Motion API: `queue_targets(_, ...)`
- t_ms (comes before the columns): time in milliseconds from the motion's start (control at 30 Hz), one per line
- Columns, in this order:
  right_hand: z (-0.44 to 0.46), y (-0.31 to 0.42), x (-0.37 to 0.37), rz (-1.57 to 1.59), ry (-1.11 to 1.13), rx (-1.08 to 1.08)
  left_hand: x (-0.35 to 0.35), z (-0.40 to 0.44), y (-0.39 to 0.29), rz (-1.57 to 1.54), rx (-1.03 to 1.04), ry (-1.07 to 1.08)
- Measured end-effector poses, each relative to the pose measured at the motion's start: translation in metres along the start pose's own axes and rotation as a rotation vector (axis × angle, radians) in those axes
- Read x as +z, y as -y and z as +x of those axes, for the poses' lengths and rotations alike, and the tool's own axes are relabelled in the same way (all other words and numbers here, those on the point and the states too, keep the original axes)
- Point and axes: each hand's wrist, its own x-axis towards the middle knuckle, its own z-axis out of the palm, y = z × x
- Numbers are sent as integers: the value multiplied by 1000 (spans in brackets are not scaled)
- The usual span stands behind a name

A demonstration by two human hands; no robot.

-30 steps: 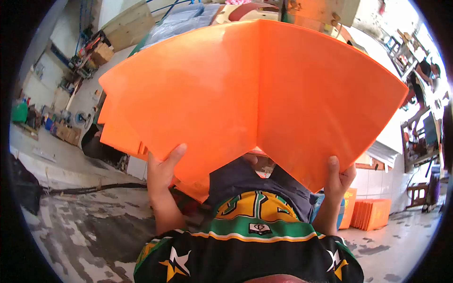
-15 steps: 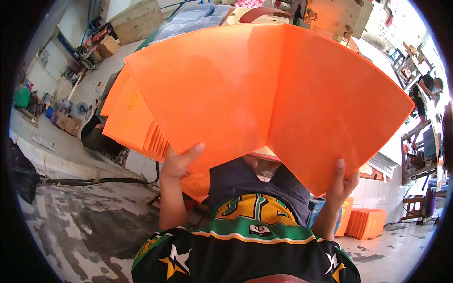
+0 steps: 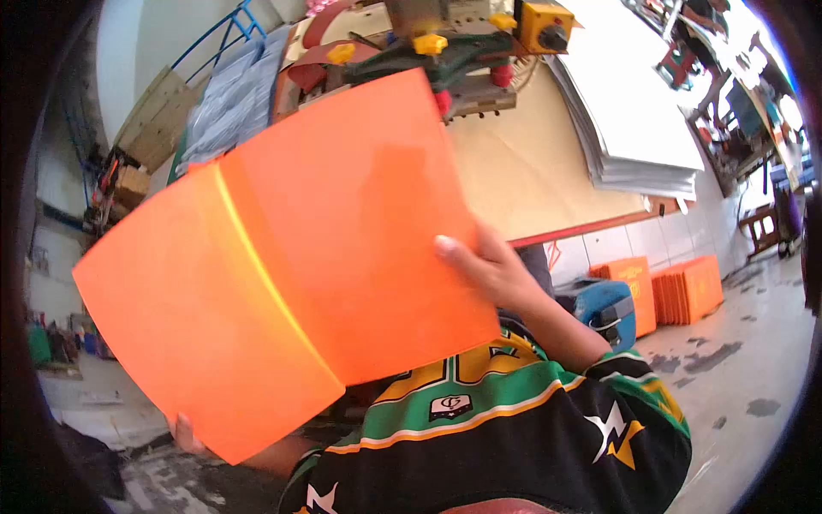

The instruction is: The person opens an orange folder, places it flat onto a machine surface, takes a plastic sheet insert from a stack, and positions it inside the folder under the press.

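Note:
A large orange folder (image 3: 360, 231) is spread open in front of me, its fold running diagonally with a bright yellow sheen. My right hand (image 3: 492, 270) grips its right edge, thumb lying on the inner face. At the lower left corner, my left hand (image 3: 187, 435) holds the other panel; only some fingertips show and the rest is behind the folder. Just past the folder's upper edge is a machine (image 3: 428, 60) with yellow knobs and red parts, partly covered by it.
A tan work table (image 3: 531, 163) carries a thick stack of grey-white sheets (image 3: 642, 171) at right. Stacked orange folders (image 3: 687, 291) stand on the floor beside a blue case (image 3: 599, 313). Clear plastic packs (image 3: 231, 94) lie at upper left. A person (image 3: 706, 26) is far right.
The folder has swung left and tilted, left panel now lower. My right hand has moved up and left along with it, while my left hand dropped to the lower left. My view has turned right.

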Motion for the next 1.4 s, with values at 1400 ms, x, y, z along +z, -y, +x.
queue_targets(1400,24,7,-193,-880,-570,157,270,51,-107,-1376,-1452,713)
